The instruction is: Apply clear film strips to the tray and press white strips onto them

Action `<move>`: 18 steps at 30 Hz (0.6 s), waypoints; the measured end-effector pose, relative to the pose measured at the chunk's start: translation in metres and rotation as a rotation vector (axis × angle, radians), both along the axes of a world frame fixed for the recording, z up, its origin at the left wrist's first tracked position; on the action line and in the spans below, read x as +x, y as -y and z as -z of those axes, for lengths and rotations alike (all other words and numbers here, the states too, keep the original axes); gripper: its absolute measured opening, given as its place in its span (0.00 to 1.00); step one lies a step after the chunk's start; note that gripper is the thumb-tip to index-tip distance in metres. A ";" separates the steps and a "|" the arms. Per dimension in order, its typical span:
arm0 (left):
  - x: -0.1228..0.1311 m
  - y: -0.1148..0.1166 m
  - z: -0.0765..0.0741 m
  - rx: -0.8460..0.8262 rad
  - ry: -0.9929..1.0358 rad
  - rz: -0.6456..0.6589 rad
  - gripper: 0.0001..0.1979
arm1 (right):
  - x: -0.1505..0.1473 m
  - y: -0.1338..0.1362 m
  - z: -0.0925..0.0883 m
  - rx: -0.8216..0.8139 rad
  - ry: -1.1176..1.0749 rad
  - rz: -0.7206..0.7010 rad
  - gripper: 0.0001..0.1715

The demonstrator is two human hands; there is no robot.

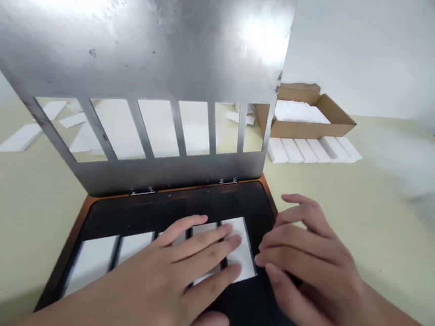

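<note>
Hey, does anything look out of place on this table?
Yes, a few white strips lie loose at odd angles left of the raised metal plate. They look out of place because the matching strips beside the cardboard box sit in a neat, tight row.

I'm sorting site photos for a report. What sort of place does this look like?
Probably a small workshop or production bench: a hinged slotted metal plate stands over a black jig holding white strips, beside a cardboard box of white pieces and a row of white blocks.
</note>
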State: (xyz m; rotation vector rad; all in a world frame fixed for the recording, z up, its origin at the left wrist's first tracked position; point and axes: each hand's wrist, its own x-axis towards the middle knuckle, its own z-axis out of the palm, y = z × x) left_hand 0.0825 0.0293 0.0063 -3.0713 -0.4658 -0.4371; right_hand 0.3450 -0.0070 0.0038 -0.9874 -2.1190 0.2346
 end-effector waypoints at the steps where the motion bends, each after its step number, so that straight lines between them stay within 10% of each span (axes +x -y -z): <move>1: 0.001 0.000 -0.001 0.006 0.009 0.003 0.20 | 0.002 0.000 -0.001 0.010 -0.027 0.038 0.09; 18: 0.000 0.010 -0.006 0.011 0.080 -0.026 0.16 | -0.001 -0.004 0.007 -0.002 0.132 -0.098 0.17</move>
